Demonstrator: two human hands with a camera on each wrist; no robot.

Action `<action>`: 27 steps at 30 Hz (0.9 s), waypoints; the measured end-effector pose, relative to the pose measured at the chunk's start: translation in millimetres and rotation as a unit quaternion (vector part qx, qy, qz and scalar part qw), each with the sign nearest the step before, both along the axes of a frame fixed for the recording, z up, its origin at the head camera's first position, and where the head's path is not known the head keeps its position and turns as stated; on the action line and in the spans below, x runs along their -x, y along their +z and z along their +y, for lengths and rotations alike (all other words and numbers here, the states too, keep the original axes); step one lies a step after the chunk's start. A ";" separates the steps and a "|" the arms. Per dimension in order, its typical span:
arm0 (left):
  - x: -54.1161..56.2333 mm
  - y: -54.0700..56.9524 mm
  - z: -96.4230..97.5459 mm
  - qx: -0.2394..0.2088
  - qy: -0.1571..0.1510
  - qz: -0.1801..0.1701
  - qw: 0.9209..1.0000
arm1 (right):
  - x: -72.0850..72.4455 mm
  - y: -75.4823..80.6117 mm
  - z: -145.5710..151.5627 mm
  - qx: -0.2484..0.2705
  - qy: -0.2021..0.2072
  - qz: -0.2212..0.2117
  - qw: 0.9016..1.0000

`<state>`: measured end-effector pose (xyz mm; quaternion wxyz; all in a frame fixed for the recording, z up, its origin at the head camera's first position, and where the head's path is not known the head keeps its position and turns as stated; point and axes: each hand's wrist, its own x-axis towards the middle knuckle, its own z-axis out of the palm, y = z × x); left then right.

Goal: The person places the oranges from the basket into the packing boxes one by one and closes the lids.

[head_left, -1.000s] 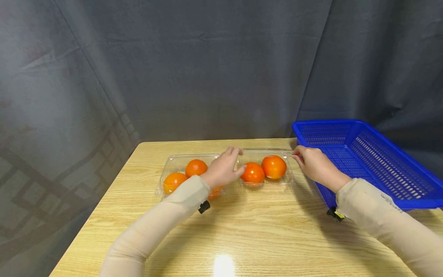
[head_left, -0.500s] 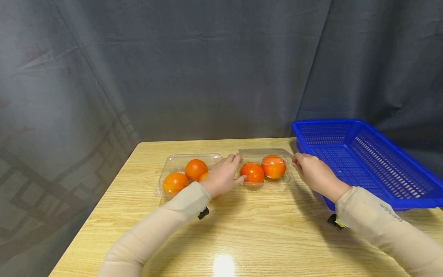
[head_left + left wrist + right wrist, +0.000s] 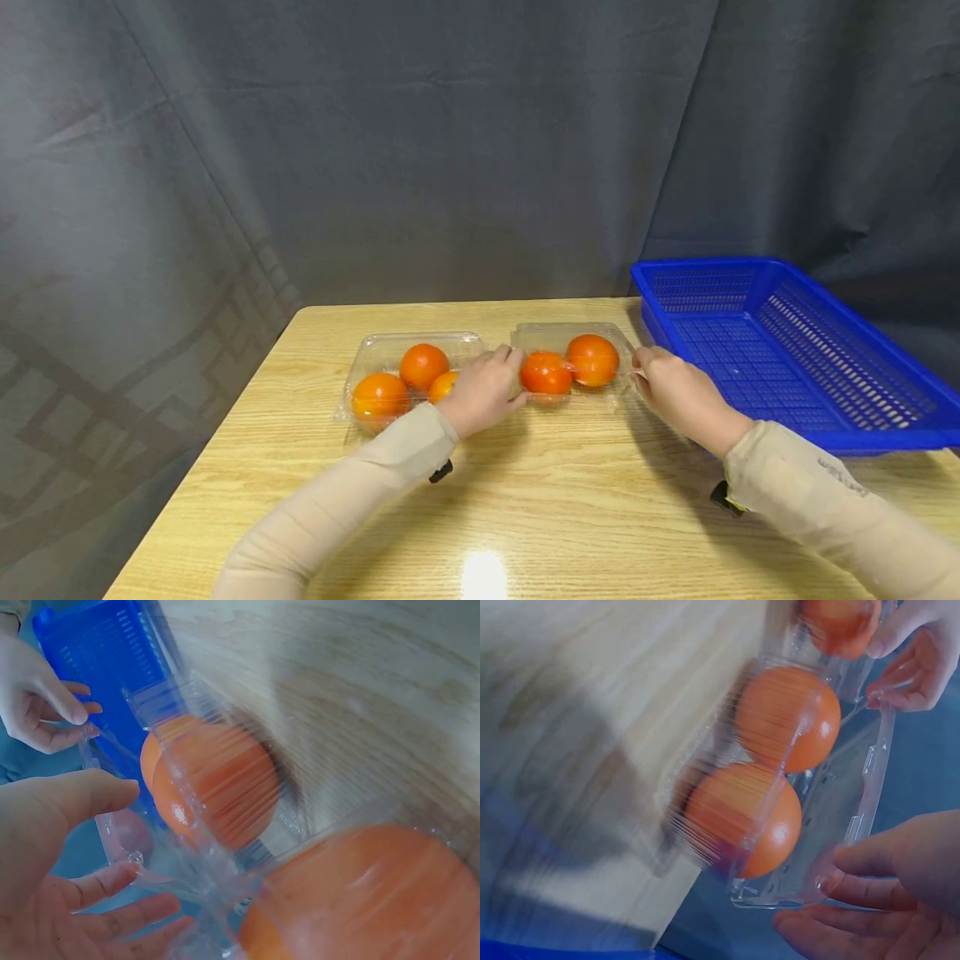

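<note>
A clear plastic clamshell box (image 3: pixel 624 390) with two round orange fruits (image 3: pixel 592 361) sits mid-table. Its lid (image 3: pixel 871 772) stands tilted over them, raised off the base. My right hand (image 3: pixel 684 398) pinches the lid's right corner between thumb and fingers. My left hand (image 3: pixel 483 393) is at the lid's left corner, with the fingers extended and the fingertips at its edge; in the left wrist view its thumb (image 3: pixel 109 793) is apart from the fingers. Left of it, a second clear box (image 3: pixel 372 354) holds several such fruits, partly hidden by the left hand.
A large blue plastic basket (image 3: pixel 797 279) with slotted walls stands on the right of the wooden table (image 3: pixel 570 517), close to the right hand. A dark grey curtain (image 3: pixel 465 167) hangs behind the table's back edge.
The lid has swung forward and down over the two fruits. Both hands have moved slightly toward the person, the right one more. The boxes and the basket stay in place.
</note>
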<state>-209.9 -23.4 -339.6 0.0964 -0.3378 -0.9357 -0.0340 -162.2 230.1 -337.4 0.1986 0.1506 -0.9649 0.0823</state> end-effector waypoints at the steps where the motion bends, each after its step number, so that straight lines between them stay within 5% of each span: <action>1: -0.6 -1.3 -0.1 0.003 -0.003 0.007 1.000 | -1.0 -1.1 0.0 -0.003 -0.002 -0.002 1.000; 13: -2.8 -15.7 3.6 0.067 -0.021 0.090 0.993 | -7.9 -19.0 -2.4 -0.026 -0.020 -0.020 0.999; 20: -3.7 -22.1 9.1 0.079 -0.001 0.120 0.990 | -5.7 -31.1 -3.0 -0.043 -0.026 0.017 0.999; 27: -0.8 -31.2 13.3 0.068 0.003 0.212 0.975 | -2.7 -43.3 -6.1 -0.074 -0.038 0.089 0.993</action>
